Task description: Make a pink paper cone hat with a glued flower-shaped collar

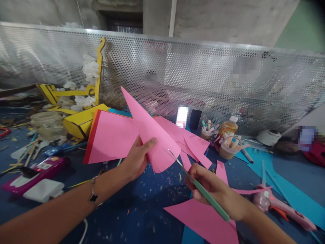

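Observation:
My left hand [138,154] is closed round a pink paper cone [154,132], its thumb pressed on the outside. The cone's point is up to the left, and its wide end faces down to the right. Small cuts show along the lower rim. My right hand [209,188] grips green-handled scissors [210,200], seen nearly edge-on. Their thin metal blade touches the cone near the right side of its rim. Behind the cone lie pink sheets [109,135] over a red and orange edge. Below the scissors is a pink paper piece [203,220] on the table.
A pink glue gun [281,206] lies at right, near blue paper [299,200]. Small cups of markers [227,149] and a phone [195,118] stand at the back. At left are a purple power strip [38,173], a plastic jar [48,125] and yellow cardboard [83,120].

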A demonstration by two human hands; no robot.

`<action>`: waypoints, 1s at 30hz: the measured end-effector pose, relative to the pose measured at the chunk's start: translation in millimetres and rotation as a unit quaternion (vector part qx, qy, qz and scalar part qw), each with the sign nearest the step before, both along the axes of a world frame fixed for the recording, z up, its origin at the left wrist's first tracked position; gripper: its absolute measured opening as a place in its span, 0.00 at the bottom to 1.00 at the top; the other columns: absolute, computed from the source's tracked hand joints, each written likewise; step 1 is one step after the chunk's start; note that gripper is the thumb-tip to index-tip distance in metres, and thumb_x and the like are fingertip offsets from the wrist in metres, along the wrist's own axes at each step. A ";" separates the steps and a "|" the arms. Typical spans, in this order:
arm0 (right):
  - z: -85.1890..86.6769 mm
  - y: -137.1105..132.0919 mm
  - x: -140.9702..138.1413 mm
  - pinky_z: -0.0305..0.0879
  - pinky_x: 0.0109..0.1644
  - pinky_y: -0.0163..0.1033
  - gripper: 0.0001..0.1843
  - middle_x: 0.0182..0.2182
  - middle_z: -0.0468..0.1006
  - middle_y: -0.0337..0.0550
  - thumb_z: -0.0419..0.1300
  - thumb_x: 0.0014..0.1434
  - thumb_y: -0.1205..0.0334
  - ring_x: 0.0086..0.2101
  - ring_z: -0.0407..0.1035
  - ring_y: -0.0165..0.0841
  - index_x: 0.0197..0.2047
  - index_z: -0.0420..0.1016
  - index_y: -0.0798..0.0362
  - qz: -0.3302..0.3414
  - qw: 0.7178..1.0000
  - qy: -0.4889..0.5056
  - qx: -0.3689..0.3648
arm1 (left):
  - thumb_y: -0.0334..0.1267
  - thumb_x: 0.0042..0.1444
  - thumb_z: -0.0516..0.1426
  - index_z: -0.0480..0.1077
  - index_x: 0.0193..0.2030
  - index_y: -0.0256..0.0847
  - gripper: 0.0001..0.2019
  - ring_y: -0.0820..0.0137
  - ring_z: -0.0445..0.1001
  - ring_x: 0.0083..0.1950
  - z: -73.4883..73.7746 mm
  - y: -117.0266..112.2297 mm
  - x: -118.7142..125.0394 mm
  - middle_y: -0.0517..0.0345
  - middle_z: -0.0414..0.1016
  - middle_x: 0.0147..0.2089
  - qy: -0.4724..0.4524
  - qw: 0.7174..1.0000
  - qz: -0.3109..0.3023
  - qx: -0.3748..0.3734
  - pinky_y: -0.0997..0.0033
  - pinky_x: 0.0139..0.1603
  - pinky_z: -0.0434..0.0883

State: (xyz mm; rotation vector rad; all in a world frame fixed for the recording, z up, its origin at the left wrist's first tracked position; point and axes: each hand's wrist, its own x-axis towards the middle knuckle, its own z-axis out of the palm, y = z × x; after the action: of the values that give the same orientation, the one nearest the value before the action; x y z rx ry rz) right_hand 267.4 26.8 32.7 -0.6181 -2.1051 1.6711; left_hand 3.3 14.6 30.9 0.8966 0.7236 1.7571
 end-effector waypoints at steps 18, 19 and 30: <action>3.4 -4.3 -6.0 0.52 0.37 0.38 0.25 0.32 0.61 0.34 0.66 0.63 0.39 0.32 0.50 0.30 0.36 0.60 0.49 -0.039 0.999 -0.027 0.009 | 0.38 0.55 0.69 0.74 0.50 0.41 0.17 0.58 0.79 0.52 1.0 -1.2 1.0 0.51 0.80 0.51 0.024 1.000 -0.011 -0.014 0.59 0.51 0.77; 3.9 -4.8 -6.8 0.51 0.36 0.38 0.25 0.31 0.61 0.34 0.66 0.62 0.39 0.31 0.50 0.30 0.35 0.61 0.49 -0.042 0.999 -0.026 0.005 | 0.38 0.55 0.69 0.74 0.50 0.41 0.17 0.58 0.79 0.52 0.8 -1.1 1.0 0.50 0.80 0.51 0.024 1.000 -0.011 -0.016 0.59 0.52 0.77; 4.7 -5.6 -9.0 0.51 0.34 0.37 0.26 0.29 0.60 0.33 0.67 0.61 0.39 0.30 0.50 0.29 0.33 0.63 0.50 -0.058 0.998 -0.017 -0.002 | 0.39 0.54 0.70 0.73 0.53 0.41 0.21 0.55 0.80 0.53 1.2 -0.7 0.0 0.50 0.81 0.50 0.029 1.000 -0.003 -0.012 0.55 0.53 0.78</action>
State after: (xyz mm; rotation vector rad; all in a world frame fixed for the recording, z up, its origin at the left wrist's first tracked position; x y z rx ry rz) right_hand 258.4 21.2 37.4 -0.7608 -2.0483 1.6123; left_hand 3.3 13.9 32.1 0.9363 0.7767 1.7193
